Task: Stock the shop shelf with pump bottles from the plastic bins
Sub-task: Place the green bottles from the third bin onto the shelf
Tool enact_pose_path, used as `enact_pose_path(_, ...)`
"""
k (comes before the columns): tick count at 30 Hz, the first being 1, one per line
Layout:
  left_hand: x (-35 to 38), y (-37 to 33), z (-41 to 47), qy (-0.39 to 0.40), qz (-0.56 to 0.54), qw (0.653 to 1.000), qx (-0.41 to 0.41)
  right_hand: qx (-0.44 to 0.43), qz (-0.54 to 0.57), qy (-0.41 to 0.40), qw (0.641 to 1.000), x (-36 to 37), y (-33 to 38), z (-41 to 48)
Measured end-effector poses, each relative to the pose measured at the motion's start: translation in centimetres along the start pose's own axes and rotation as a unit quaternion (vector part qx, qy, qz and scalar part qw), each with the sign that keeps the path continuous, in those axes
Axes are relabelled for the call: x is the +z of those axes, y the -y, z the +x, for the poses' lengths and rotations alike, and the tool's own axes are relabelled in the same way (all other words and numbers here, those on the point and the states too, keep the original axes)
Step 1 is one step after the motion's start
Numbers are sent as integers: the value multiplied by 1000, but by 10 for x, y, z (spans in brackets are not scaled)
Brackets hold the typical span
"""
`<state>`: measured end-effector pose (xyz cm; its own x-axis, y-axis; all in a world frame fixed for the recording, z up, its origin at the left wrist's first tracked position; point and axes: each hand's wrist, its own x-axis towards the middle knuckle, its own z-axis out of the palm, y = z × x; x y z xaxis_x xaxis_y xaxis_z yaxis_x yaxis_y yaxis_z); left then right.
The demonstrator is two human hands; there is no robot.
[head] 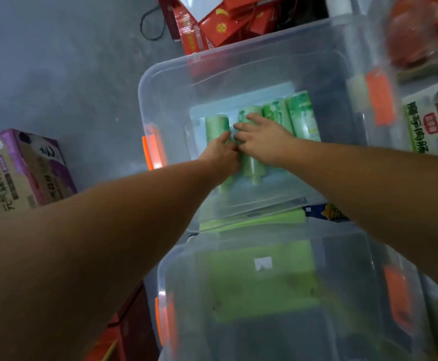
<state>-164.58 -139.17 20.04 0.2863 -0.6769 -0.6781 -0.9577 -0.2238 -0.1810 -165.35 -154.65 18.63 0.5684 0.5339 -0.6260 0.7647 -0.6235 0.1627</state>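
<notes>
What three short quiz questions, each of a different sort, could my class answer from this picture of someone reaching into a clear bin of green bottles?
1. True or false: both hands are inside the far clear bin.
2. How many green bottles lie in that bin? A) two B) four C) six
3. Fill in: the latches on the bin are coloured ____.

Key
1. True: the left hand and the right hand both rest on bottles in it.
2. B, four lying side by side.
3. Orange, as on the latch on its left side.
</notes>
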Motion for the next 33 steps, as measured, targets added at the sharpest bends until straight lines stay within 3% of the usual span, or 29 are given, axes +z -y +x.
enact_pose_path(9, 10, 1, 1, -39, -4, 999, 1, 61, 5, -115, 992, 17, 7, 4)
enact_pose_path(14, -1, 13, -29, -75, -146, 986, -20, 87, 133, -174, 972, -7, 0, -39)
enact_pose_path(17, -15, 19, -60, -106, -270, 955, -56, 148, 244, -126, 950, -30, -8, -81)
enact_pose_path(21, -44, 25, -106, -162, -441, 872, -137, 218, 398, -173, 874, -55, -18, -135)
enact_pose_path(27, -116, 34, -168, -243, -683, 639, -257, 321, 580, -240, 709, -114, -24, -214)
enact_pose_path(30, -156, 41, -194, -281, -721, 578, -260, 325, 633, -281, 644, -147, -29, -250)
enact_pose_path(33, -205, 43, -228, -322, -747, 528, -244, 309, 668, -305, 604, -186, -29, -292)
